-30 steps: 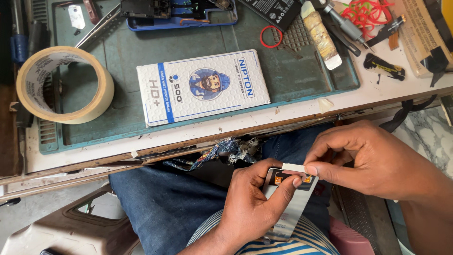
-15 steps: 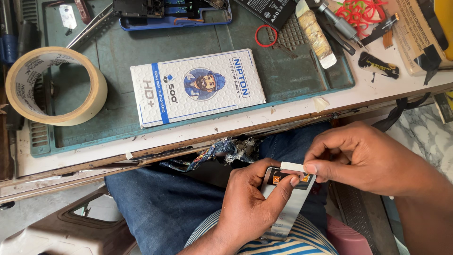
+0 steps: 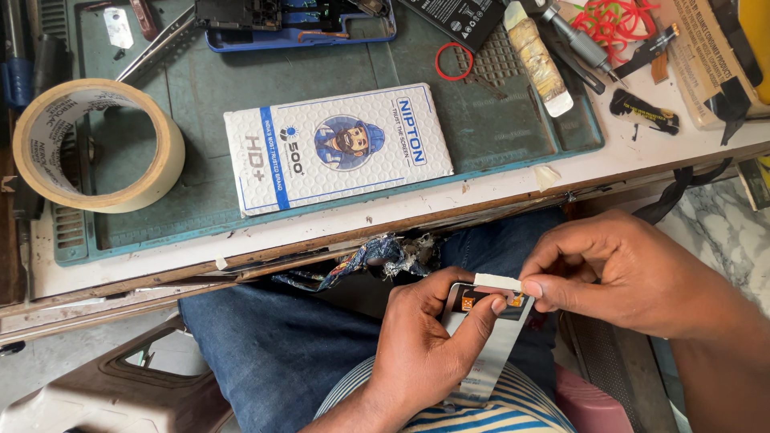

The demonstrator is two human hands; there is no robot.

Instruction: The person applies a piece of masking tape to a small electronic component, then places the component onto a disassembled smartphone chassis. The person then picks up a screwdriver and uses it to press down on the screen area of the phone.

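Observation:
Over my lap, my left hand grips a small flat grey part with an orange-and-black end, thumb pressed on its top. My right hand pinches a thin white strip lying along that part's upper edge. Both hands sit below the workbench's front edge. On the green work mat lies a white padded packet with blue print, untouched.
A large roll of beige tape stands at the mat's left. At the back lie an opened blue phone frame, tweezers, a red ring, a screwdriver and red wire. A plastic stool is lower left.
The hands hold nearly the same pose; my left thumb has slid slightly along the part's top. The view has shifted a little.

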